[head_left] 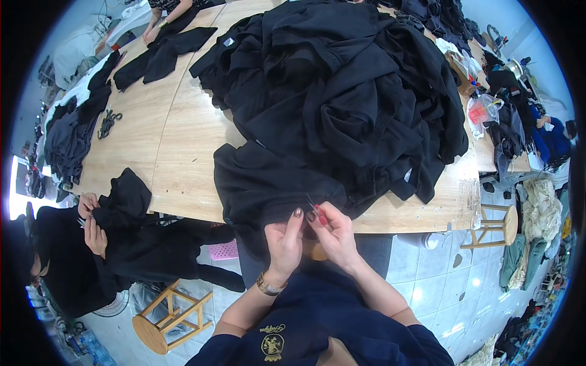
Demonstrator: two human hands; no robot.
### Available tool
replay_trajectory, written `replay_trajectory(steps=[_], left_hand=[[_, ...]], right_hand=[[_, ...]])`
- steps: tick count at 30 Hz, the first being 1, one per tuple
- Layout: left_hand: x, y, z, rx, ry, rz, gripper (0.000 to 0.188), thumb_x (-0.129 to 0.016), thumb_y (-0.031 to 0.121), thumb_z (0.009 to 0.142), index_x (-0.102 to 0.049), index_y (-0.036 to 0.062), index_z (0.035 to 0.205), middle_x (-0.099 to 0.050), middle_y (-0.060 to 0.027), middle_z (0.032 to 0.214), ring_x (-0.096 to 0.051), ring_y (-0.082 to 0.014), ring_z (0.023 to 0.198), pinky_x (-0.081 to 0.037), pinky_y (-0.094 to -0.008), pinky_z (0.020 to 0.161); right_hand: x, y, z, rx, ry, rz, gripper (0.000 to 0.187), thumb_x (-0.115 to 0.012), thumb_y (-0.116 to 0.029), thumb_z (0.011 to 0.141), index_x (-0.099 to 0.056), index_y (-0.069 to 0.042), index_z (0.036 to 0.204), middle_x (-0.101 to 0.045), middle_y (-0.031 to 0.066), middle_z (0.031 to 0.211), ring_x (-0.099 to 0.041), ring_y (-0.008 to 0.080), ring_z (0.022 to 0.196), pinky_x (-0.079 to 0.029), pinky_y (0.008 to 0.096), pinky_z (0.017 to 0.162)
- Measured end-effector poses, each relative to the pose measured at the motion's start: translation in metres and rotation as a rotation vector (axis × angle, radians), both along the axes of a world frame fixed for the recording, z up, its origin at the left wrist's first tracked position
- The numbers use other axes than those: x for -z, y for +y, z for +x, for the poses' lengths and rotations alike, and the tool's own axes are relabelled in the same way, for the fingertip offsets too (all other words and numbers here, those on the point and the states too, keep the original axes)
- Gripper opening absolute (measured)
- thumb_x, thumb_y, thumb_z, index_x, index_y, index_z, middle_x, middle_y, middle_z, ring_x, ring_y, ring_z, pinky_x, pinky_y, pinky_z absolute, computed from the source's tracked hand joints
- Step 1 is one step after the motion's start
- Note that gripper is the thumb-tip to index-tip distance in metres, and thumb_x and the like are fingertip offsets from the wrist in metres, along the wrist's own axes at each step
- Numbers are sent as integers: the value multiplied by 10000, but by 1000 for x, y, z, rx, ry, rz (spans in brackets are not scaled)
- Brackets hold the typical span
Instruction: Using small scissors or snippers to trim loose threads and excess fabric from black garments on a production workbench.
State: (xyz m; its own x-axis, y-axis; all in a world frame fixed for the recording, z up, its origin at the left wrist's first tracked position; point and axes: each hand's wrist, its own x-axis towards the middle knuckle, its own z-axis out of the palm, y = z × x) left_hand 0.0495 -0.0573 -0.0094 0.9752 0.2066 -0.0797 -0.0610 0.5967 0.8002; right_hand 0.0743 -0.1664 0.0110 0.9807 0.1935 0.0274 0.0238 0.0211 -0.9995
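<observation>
In front of me a black garment [274, 183] hangs over the near table edge, part of a large heap of black garments [354, 91]. My left hand [285, 245] is closed, thumb and fingers pinching the garment's edge. Close beside it, my right hand [336, 240] grips small red-handled thread snips [321, 217], their thin pointed tip over the black cloth. The fingers of both hands nearly meet. The exact spot of cloth between them is too small to make out.
At the left a person [94, 226] handles a black garment; another person's hands [152, 32] work at the far left. Dark scissors [108, 123] lie on the wooden table [189, 146]. Wooden stools [160, 323] stand at lower left and right. A pink basket [223, 250] sits under the table.
</observation>
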Motion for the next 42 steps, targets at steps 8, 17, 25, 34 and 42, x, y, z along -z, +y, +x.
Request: replay_trajectory(steps=[8,17,25,34,42], left_hand=[[-18,5,15,22,37,-161,196,-469,103,944,-601,-42,956,-637,-112,958,-610,-159,904,-493,-375,895],[-18,10,14,74,37,-202,229,-468,121,943,-594,-64,992,-630,-145,1007,-614,-212,952,-483,-405,916],[-17,7,11,66,12,-175,221,-475,121,942,-601,-60,946,-635,-155,979,-625,-224,917,-498,-383,872],[-10,9,8,69,10,-138,225,-457,103,948,-604,-67,948,-642,-158,954,-635,-231,896,-504,-368,855],[-8,11,9,21,36,-137,238,-453,98,946,-614,-76,914,-645,-158,940,-634,-226,896,-493,-377,879]], right_hand=[[4,-21,-13,-141,-444,-176,128,-650,-57,774,-548,-4,829,-497,39,617,-456,120,470,-355,224,459],[8,-28,-2,64,-408,-427,258,-750,-187,704,-546,-31,730,-500,82,619,-497,227,483,-385,304,462],[14,-27,7,119,-643,-636,335,-739,-306,721,-520,-62,649,-469,50,593,-489,197,450,-373,294,427],[13,-24,10,102,-668,-645,335,-740,-307,715,-519,-62,653,-480,51,597,-490,201,446,-367,294,425],[14,-28,11,86,-648,-610,337,-745,-310,710,-517,-67,654,-477,45,590,-485,199,447,-367,296,429]])
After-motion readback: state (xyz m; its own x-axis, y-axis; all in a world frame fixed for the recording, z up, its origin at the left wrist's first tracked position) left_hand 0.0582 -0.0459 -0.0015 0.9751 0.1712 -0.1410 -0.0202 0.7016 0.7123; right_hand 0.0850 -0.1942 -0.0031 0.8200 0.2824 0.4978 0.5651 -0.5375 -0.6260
